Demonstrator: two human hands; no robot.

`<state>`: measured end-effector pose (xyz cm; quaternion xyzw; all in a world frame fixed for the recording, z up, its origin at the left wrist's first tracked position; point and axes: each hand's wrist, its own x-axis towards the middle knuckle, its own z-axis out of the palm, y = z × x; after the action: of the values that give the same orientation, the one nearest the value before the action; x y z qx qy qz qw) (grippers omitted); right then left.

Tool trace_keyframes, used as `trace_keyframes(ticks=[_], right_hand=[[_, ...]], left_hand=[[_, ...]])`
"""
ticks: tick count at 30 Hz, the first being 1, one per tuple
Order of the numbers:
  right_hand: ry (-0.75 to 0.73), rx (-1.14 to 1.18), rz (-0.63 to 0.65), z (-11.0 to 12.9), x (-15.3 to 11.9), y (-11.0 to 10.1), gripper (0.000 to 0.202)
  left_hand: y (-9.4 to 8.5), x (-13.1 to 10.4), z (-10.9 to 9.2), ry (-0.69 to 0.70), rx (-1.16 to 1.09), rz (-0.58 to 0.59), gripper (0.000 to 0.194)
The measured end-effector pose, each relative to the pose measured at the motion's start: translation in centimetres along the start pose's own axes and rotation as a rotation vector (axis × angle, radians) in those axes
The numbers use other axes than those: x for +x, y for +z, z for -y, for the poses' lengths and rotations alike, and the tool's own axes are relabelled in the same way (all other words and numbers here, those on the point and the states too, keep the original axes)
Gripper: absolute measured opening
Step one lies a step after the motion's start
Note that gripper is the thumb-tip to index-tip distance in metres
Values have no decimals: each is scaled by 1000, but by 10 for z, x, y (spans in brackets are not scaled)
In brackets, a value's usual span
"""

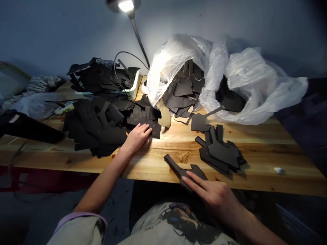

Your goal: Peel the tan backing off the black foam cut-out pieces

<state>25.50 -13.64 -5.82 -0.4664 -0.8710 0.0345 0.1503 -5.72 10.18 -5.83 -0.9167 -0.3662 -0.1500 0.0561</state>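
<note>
My left hand (138, 137) rests at the front edge of a loose pile of flat black pieces (143, 115), its fingers stretched out over them. Under the fingers of my right hand (212, 190) lies a black cut-out piece (196, 172) with a narrow arm, at the table's front edge. The right thumb is hidden, and the hand seems to hold the piece by its near side. Just beyond, to the right, a small stack of similar black cut-outs (222, 149) lies with another long-armed cut-out (200, 121) behind it.
A larger heap of black pieces (94, 126) lies left of my left hand. Behind it stands a pale basket (134, 90) full of black sheets. White plastic bags (178, 47) spill black pieces at the back. A lit lamp (126, 5) hangs above. A hair-dryer-like black tool (33, 127) is at left.
</note>
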Motion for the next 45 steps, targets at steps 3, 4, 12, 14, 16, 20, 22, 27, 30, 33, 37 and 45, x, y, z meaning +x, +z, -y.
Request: trace_keyframes(ticks=[3,4,12,14,16,20,22,27,30,33,37,45], right_hand=[[182,-63,-124,-23,-13,-39,79],[251,-101,-141,-33,-15,-50,75],[631,59,-248,-134,62,-48,25],[744,207,-309,-159,99,-34,27],[768,368,-327,-178,130,-23,28],[751,494,-374,-190,164,-18,21],[741,564,-382,-182,168,-25,21],[663,891,-168,-132,155,-56,32],[654,1283,49,-101,139,-69,43],[687,1566,15,-80,122,-69,51],[771,1611,-518,-55,104,-55,54],[551,1020,-494,-13,96,-39,37]], left_hand=[[-3,-5,-25,94,-14,-181,32],[-4,-11,-41,126,-27,-257,33],[11,-47,-169,325,-150,-193,35],[15,-48,-179,317,-184,-134,29],[16,-47,-178,269,-260,-120,27],[10,-43,-161,147,-359,-261,23],[3,-35,-151,71,-351,-356,26],[-14,5,-128,-34,-316,-509,48],[-20,30,-122,13,-349,-549,38],[-24,42,-128,87,-529,-584,19],[-28,40,-148,-73,-581,-759,21],[-30,26,-172,68,-359,-718,42]])
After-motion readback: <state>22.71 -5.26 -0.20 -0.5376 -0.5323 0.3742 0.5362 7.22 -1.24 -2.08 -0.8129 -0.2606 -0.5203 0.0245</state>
